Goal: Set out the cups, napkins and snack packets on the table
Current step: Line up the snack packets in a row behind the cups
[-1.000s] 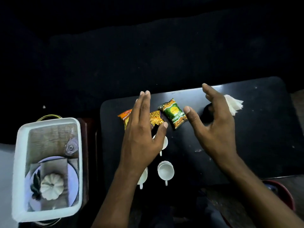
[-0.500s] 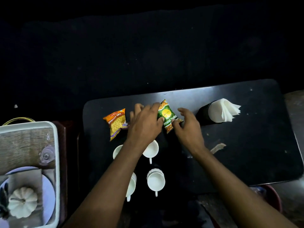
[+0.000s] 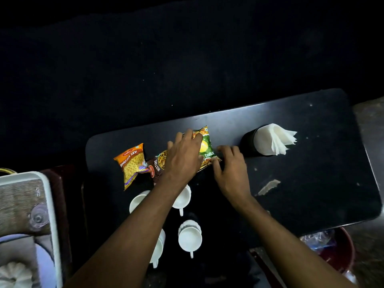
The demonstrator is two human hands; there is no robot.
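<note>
Three snack packets lie in a row on the black table [image 3: 311, 163]: an orange packet [image 3: 133, 163] at the left, a brown packet [image 3: 156, 165] in the middle, and a green packet [image 3: 207, 147] to the right. My left hand [image 3: 182, 159] lies over the brown packet, its fingers and thumb on the green packet's left side. My right hand [image 3: 230, 171] pinches the green packet's right edge. Several white cups sit nearer to me, among them a cup [image 3: 190, 238] and another cup [image 3: 182, 199] partly under my left arm. White napkins [image 3: 276, 140] stand in a black holder [image 3: 249, 145].
A white tray [image 3: 52, 215] at the left holds a clear glass [image 3: 38, 217], a plate and a white pumpkin ornament [image 3: 14, 275]. A torn paper scrap [image 3: 268, 187] lies on the table's right half. A red bucket [image 3: 342, 252] stands below the table's right corner.
Both hands dropped from hovering over the table onto the packets and closed around the green packet. The brown packet now shows beside the orange one.
</note>
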